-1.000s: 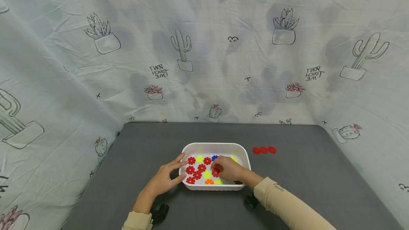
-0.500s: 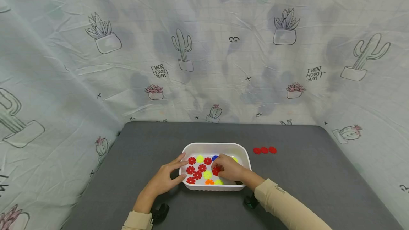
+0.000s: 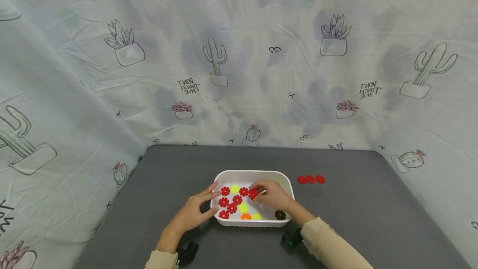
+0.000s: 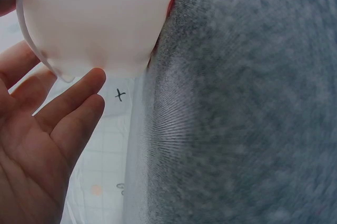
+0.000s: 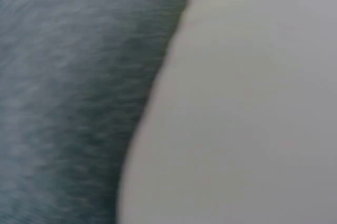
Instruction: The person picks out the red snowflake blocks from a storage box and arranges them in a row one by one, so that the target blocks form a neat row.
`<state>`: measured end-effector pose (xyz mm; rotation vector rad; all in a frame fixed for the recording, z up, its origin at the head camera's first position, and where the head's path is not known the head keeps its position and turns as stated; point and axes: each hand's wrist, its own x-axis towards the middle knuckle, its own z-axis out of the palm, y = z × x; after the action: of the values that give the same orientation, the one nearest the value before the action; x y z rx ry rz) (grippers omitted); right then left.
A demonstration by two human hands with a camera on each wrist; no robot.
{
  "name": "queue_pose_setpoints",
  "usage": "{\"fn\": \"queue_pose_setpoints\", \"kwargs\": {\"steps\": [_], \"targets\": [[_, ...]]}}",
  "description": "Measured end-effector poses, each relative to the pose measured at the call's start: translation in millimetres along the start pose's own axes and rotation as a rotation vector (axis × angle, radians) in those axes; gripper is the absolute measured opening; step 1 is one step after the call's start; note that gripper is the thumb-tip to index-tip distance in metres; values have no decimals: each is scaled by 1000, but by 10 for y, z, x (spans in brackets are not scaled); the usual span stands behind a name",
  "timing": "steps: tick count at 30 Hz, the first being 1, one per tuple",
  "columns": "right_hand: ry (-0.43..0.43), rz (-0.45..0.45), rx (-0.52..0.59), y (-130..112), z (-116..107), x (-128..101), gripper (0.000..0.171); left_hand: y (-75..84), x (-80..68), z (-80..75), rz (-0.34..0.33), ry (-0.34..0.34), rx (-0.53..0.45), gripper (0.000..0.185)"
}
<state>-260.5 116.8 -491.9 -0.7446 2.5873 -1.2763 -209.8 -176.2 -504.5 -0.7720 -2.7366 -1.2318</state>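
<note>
A white tub (image 3: 252,174) sits on the grey table (image 3: 168,169). Inside lie several flower-shaped discs: red (image 3: 225,191), yellow-green (image 3: 234,189), orange (image 3: 245,216) and one dark (image 3: 280,214). My right hand (image 3: 269,193) is over the tub and pinches a red disc (image 3: 253,194) lifted a little above the others. My left hand (image 3: 197,207) rests straight-fingered against the tub's left wall (image 4: 95,19); the left wrist view shows its fingertips (image 4: 89,84) touching the rim. The right wrist view is a blur of grey and white.
Three red discs (image 3: 310,179) lie in a row on the table right of the tub. A cactus-print cloth (image 3: 239,61) hangs around the back and sides. Two dark wrist-camera mounts (image 3: 186,252) show near the front edge.
My right hand has lifted the red disc and moved it toward the tub's far side, uncovering the dark disc at the front right. The left hand stays put.
</note>
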Motion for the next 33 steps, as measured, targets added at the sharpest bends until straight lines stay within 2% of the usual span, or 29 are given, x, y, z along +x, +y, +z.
{"fn": "queue_pose_setpoints", "kwargs": {"steps": [4,7,12,16,26,33], "targets": [[27,-6,129,-40,-114,-45,29,-1,-3,4,1,-2,5,48],[51,-2,182,-113,-227,-122,32,-2,-5,3,8,-4,14,48],[110,30,262,-65,-388,-296,37,-18,2,12,16,-5,18,48],[195,55,294,45,-500,-439,40,-22,1,12,17,-1,10,49],[397,7,328,471,-784,-689,43,-28,4,2,2,2,19,49],[478,31,353,786,-890,-811,44,-15,5,-1,3,-5,11,49]]}}
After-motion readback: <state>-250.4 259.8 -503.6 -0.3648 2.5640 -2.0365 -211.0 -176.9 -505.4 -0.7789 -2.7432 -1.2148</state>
